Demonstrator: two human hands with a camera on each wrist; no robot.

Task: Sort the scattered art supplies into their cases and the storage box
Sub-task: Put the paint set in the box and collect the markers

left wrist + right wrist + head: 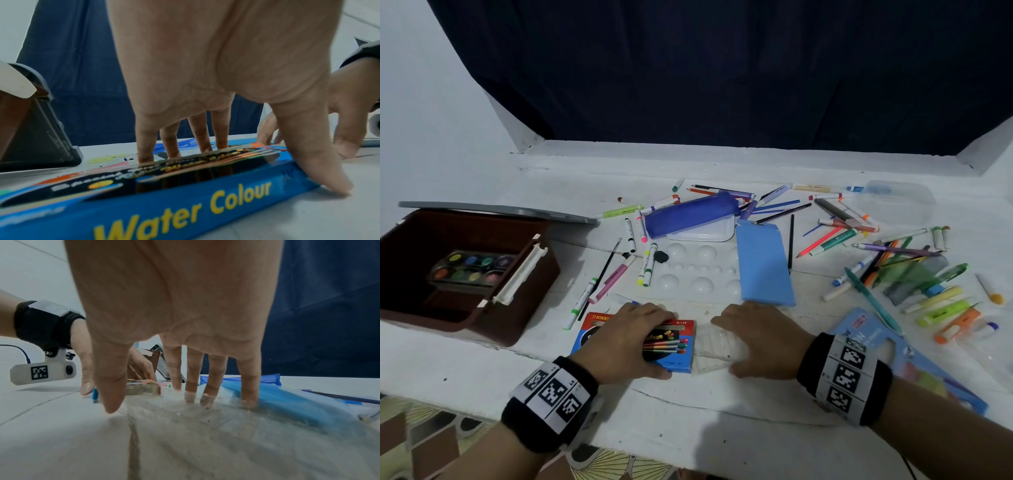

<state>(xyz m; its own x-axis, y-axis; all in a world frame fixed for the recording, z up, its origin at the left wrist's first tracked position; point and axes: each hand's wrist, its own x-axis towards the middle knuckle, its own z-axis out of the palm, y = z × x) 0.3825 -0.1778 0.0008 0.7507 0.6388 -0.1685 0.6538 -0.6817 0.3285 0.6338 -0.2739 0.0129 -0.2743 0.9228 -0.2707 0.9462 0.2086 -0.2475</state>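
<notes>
1. Low centre of the head view, our left hand (pixel 625 342) grips the blue "Water Colour" box (pixel 185 203), thumb and fingers clamping opposite edges; "NIKKI" reads on top.
2. Beside it, our right hand (pixel 760 337) spreads flat, fingers apart, on a clear plastic sheet (pixel 717 346).
3. Farther left, the brown storage box (pixel 524 308) holds a paint palette (pixel 470 269).

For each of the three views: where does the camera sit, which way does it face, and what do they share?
Head: above, looking down the table; left hand on the watercolour box, right hand on the clear tray.
Left wrist: under the left hand, along its fingers spanning the box.
Right wrist: under the right hand, facing the tray.
Shared: both wrist views show the other hand.
</notes>
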